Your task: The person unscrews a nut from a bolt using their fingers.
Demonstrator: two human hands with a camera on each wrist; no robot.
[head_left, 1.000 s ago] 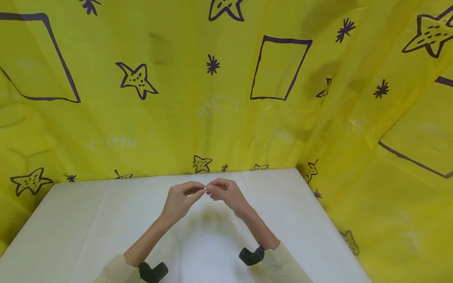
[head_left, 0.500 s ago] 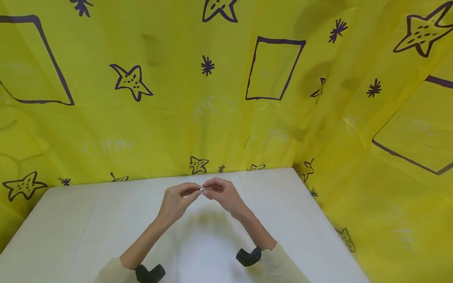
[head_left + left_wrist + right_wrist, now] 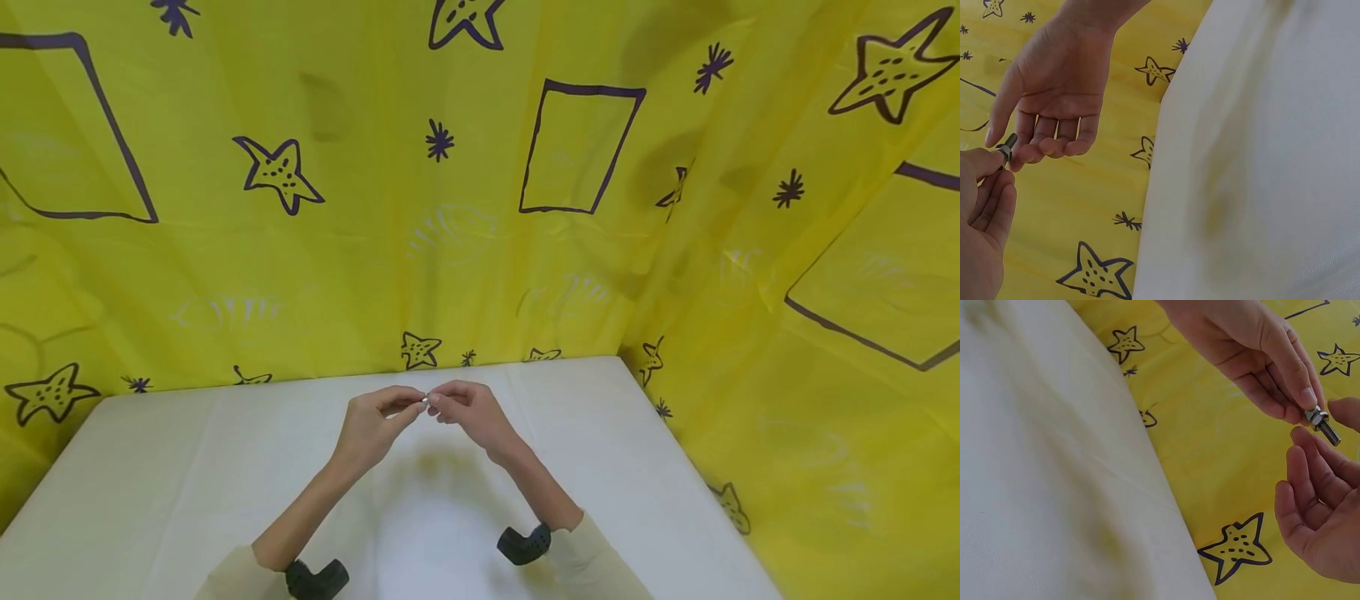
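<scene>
- Your two hands meet above the middle of the white table (image 3: 187, 467), raised off its surface, with the fingertips touching in front of you.
- Between them is a small metal bolt (image 3: 1322, 425) with a nut (image 3: 1314, 415) threaded on it; in the head view it shows only as a tiny bright speck (image 3: 426, 400) where the fingertips join.
- Your left hand (image 3: 372, 427) pinches the nut end between thumb and forefinger, the other fingers loosely curled beneath.
- Your right hand (image 3: 471, 413) has its fingers curled around the shank end. In the right wrist view the threaded shank runs toward the thumb at the frame's edge, but whether the fingertips actually clamp it there you cannot tell.
- The bolt's long axis runs roughly level, from hand to hand: nut end toward your left hand, bare threaded end pointing toward your right.
- In the left wrist view the bolt (image 3: 1007, 149) sits at the tip of the left thumb, dark shank angled up toward the right hand's forefinger.
- A yellow curtain (image 3: 450, 208) printed with purple stars and rectangles hangs behind and to the right of the table.
- A black wrist mount (image 3: 523, 543) sits on each forearm, at the cuffs of your pale sleeves.
</scene>
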